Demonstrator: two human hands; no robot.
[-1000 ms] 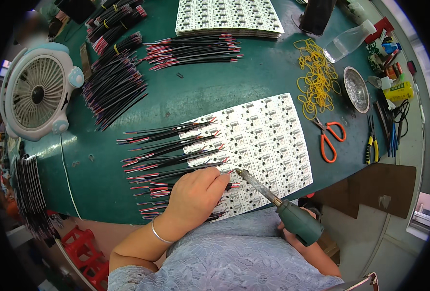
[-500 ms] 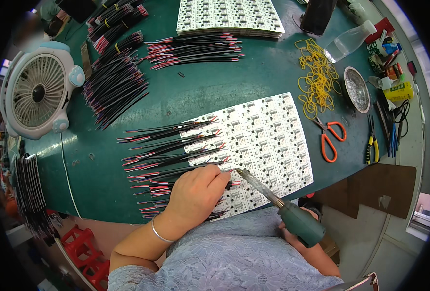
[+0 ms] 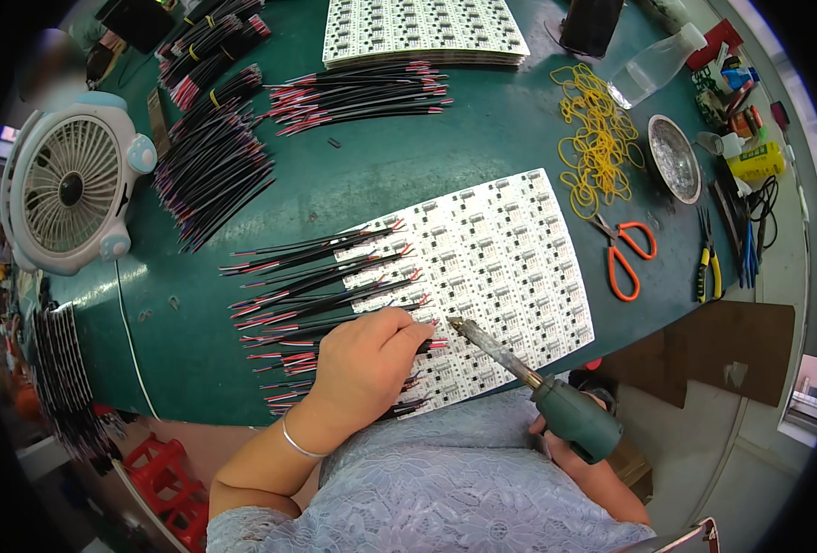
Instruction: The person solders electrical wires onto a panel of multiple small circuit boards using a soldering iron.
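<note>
A white panel of circuit boards [image 3: 519,267] lies tilted on the green table in front of me. Black cable pieces [image 3: 321,275] with red, white and blue wire ends run in rows onto its left side. My left hand [image 3: 364,358] rests over the lower rows, thumb and forefinger pinched on the end of one cable. My right hand [image 3: 559,447], largely hidden, grips a soldering iron [image 3: 576,417] with a green pistol-shaped body. The iron's tip is just right of my left fingertips, over the panel.
A stack of similar panels [image 3: 427,32] stands at the back, with cable bundles [image 3: 210,175] left of it. A fan [image 3: 72,189] is at the far left. On the right are yellow rubber bands [image 3: 597,138], orange-handled scissors [image 3: 622,258], a metal bowl [image 3: 674,158], pliers [image 3: 707,258] and a bottle [image 3: 656,66].
The soldering iron's tip has drawn slightly away from the cable end. My left hand keeps its pinch, and the whole view has shifted a little.
</note>
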